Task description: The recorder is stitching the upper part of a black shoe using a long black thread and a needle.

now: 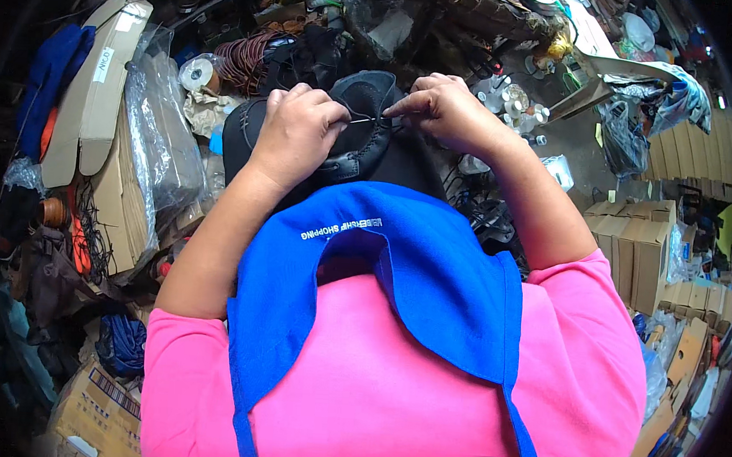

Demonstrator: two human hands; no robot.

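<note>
A black shoe (369,149) with stitching along its edge rests over my lap, its opening facing up. My left hand (298,132) is closed in a fist around a tool whose handle is hidden. From that fist a thin metal awl (359,121) reaches right to the stitched edge. On the other side my right hand (450,112) bends over the same edge, index finger at the awl's tip and the other fingers curled. Its thumb is hidden, so any thread there cannot be made out.
Left of me lie flattened cardboard (98,86), clear plastic sheets (166,145) and a white spool (196,73). Several small bottles (516,104) stand beyond my right forearm. Stacked cardboard boxes (634,236) are at the right. A blue apron (453,318) covers my front.
</note>
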